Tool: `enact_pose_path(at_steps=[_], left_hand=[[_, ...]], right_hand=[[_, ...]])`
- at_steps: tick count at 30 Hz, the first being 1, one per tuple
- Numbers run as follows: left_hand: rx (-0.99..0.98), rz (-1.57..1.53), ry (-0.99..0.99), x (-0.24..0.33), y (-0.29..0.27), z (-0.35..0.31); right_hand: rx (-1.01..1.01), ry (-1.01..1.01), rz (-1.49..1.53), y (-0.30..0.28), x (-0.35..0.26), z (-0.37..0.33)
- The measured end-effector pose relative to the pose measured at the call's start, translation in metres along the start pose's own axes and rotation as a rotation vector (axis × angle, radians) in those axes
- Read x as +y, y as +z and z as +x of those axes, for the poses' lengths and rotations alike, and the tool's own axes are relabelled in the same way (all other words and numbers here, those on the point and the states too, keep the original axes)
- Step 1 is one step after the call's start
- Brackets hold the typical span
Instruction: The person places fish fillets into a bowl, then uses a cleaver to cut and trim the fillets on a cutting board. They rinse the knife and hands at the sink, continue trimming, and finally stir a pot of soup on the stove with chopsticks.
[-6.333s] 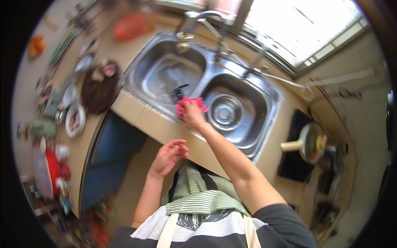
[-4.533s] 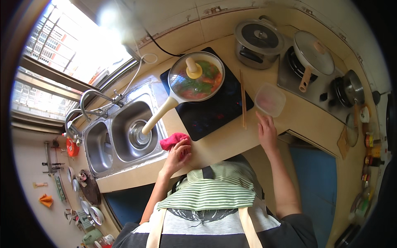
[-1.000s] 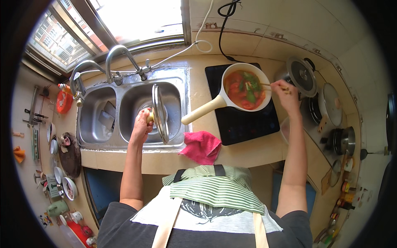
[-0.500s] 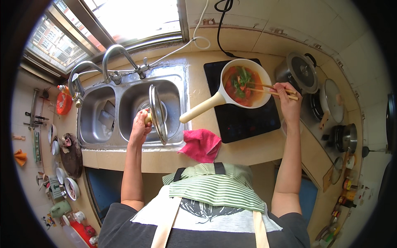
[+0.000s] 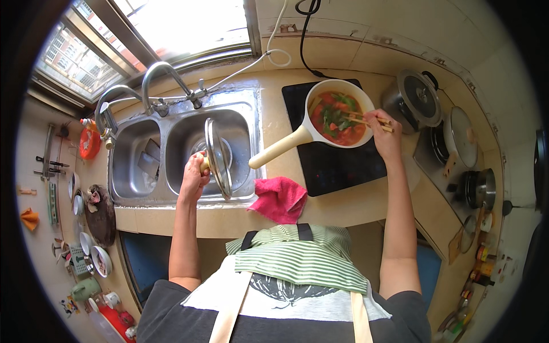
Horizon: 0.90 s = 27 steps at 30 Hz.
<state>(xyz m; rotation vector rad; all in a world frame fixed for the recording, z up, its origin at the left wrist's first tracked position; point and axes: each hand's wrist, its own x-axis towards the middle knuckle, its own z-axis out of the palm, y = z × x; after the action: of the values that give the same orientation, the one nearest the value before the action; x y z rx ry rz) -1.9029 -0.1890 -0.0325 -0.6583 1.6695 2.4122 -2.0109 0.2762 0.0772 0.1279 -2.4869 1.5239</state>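
My left hand [image 5: 194, 176] grips the knob of a glass pot lid [image 5: 218, 158], held on edge over the right basin of a steel double sink [image 5: 177, 150]. My right hand [image 5: 383, 135] holds a pair of chopsticks [image 5: 366, 120] whose tips dip into a white saucepan [image 5: 337, 117] of red soup with green vegetables. The saucepan sits on a black cooktop [image 5: 343, 161], its long cream handle pointing toward the sink. A pink cloth [image 5: 279, 198] lies crumpled on the counter edge between sink and cooktop.
A lidded steel pot [image 5: 414, 98] stands right of the saucepan, with a covered pan [image 5: 462, 137] and a smaller pot [image 5: 479, 188] on a stove farther right. Two taps [image 5: 160, 77] rise behind the sink. Bowls and a dark board [image 5: 102, 214] lie at left.
Over the last second my right hand shifted slightly with the chopsticks in the soup. My left hand keeps holding the lid on edge over the sink. Several seconds ago, the left hand held the pink cloth.
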Motion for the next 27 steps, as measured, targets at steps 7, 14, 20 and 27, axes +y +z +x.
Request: enact_pose_path(at_steps=[7, 14, 20, 27], left_hand=[[0.037, -0.001, -0.019, -0.002, -0.003, -0.001], [0.032, 0.019, 0.025, 0.003, 0.000, -0.009], [0.024, 0.026, 0.034, 0.007, -0.002, -0.009], [-0.002, 0.064, 0.089, 0.015, -0.010, -0.008]], right_hand=[[-0.138, -0.044, -0.049, 0.003, 0.004, 0.010], [0.036, -0.105, 0.044, 0.001, 0.001, 0.001], [0.026, 0.014, 0.008, 0.013, 0.012, 0.003], [0.032, 0.045, -0.012, 0.005, 0.008, 0.009]])
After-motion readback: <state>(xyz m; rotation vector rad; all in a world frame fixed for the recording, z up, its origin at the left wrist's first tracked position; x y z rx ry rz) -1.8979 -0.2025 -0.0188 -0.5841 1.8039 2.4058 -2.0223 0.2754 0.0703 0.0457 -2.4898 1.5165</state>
